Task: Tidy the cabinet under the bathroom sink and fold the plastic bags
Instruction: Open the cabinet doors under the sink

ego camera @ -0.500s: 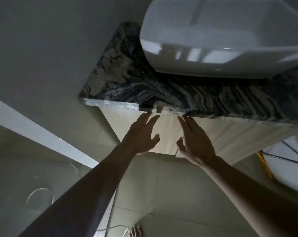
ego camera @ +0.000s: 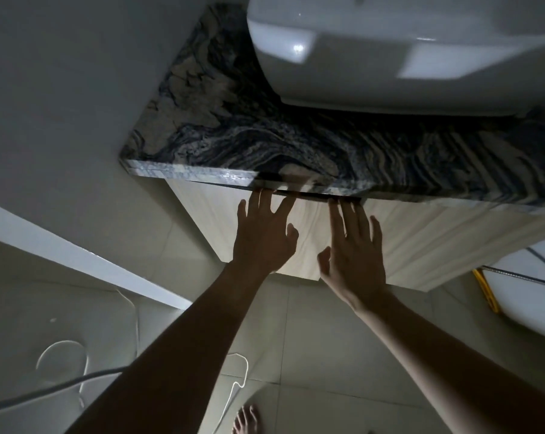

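Both hands are laid open against the cabinet front, nothing gripped. The left hand (ego camera: 264, 239) is spread wide, fingers fanned and straight, tips up at the top edge of the door. The right hand (ego camera: 354, 258) is held flatter, fingers straight and close together, tips reaching the same edge. A thin dark gap (ego camera: 315, 195) can be seen right at those fingertips, just under the stone lip. It's pretty dim there, so whether any fingertip is actually tucked into it can't be told.

The cabinet (ego camera: 437, 233) is directly under both palms: a flat, pale front with a soft streaky wood grain, matte-looking. One front panel can be counted for sure; a seam isn't clearly made out.

Right above, one thick countertop (ego camera: 249, 136) is seen, polished stone with swirly dark blue-black and cream veining and a square edge. One glossy white sink (ego camera: 390, 57) with rounded corners is set on it.

Below, large pale floor tiles (ego camera: 315, 327) are shown, with a thin white cord (ego camera: 239, 368) looped across them and one bare foot (ego camera: 246, 421) at the bottom edge.
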{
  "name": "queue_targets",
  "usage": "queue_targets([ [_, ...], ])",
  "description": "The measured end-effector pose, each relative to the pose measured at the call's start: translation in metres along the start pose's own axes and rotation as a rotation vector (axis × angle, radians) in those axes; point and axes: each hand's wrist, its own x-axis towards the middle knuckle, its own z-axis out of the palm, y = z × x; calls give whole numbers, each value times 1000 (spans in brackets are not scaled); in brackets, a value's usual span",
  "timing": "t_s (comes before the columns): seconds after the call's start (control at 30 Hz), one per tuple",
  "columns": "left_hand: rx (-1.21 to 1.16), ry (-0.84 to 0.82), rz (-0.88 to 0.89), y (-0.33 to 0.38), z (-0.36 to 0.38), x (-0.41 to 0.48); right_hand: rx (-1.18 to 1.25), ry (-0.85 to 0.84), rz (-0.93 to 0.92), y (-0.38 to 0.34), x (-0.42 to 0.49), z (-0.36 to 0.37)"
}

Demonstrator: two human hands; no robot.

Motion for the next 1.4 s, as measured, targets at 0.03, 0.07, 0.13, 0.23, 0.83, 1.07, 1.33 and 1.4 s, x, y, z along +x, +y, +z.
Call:
queue_targets([
  [0.03,-6,9,-27,3,-2,-4,25,19,-3,-3,-7,-3],
  [0.07,-18,17,-52,7,-4,-9,46,49,-15,-5,-15,-8],
  [0.13,-46,36,-100,11,-9,-23,209,118,-22,-9,-30,-10],
  [0.23,-40,53,-147,14,-11,-49,731,110,223,-12,-53,-1],
  [0.83,-43,70,-388,-20,-32,-199,686,-260,-435,-94,-14,4],
  [1.07,-80,68,-511,-76,-56,-237,232,-377,-967,-193,16,11],
  [1.33,-42,138,-585,-116,-64,-240,375,-423,-888,-226,7,9],
  [1.4,-17,172,-601,-111,-67,-231,374,-383,-884,-210,9,4],
])
